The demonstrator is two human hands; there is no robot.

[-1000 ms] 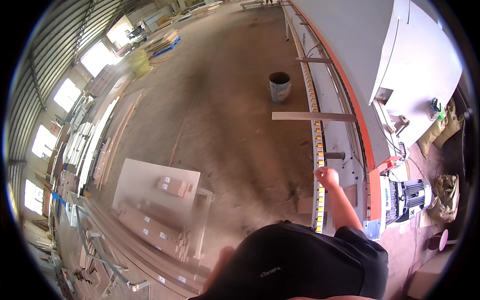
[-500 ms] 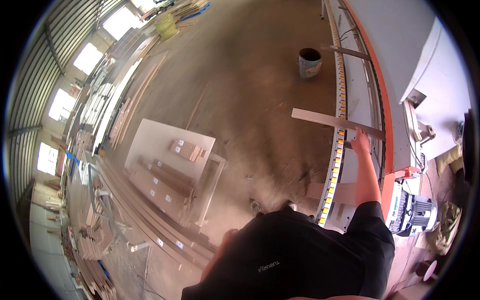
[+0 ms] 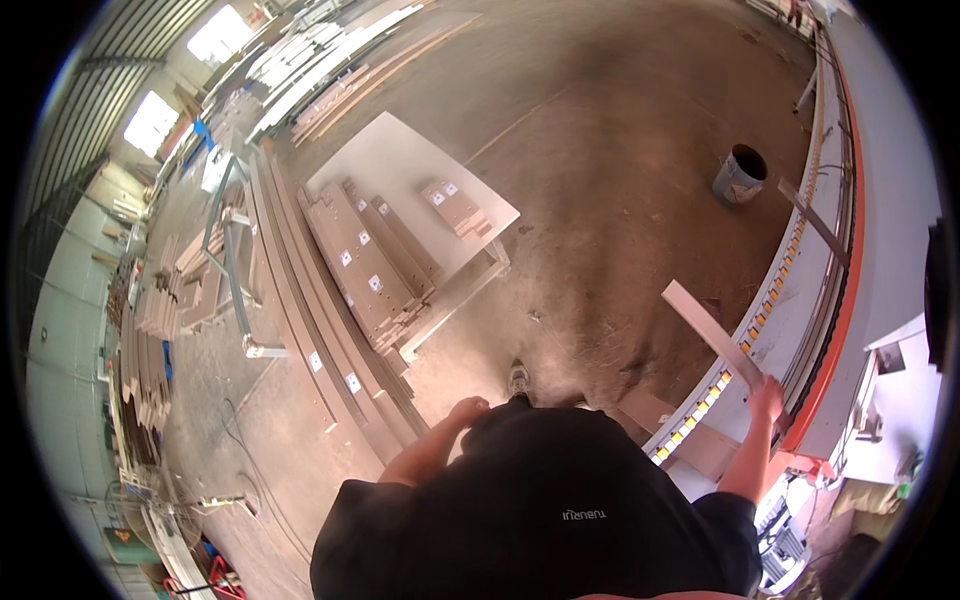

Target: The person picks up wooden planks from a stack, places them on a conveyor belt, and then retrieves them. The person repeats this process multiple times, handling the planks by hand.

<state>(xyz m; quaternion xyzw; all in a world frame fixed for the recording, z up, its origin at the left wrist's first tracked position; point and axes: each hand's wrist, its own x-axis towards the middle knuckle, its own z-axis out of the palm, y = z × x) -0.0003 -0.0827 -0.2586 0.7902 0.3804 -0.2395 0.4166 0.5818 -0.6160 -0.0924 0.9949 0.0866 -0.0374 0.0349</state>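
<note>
My right hand (image 3: 766,398) is closed on a narrow brown board (image 3: 712,332) with a pale edge. The board lies across the bed of a long machine, its far end sticking out over the floor to the left. Part of the board is hidden under my fingers. My left hand (image 3: 467,411) hangs beside my waist, partly hidden by my black shirt, and its fingers are too unclear to read. Farther along the machine, a second narrow strip (image 3: 815,222) lies across the bed.
The long machine has an orange edge (image 3: 848,290) and a yellow-marked roller rail (image 3: 768,308). A bucket (image 3: 738,178) stands on the floor beside it. To my left, stacked brown panels (image 3: 350,265) lie beside a white sheet (image 3: 395,150). A metal frame (image 3: 240,290) stands beyond long boards.
My view has swung, bringing more of the left stacks into sight. My right hand is still at the board and now covers more of it. My left hand shows more fully.
</note>
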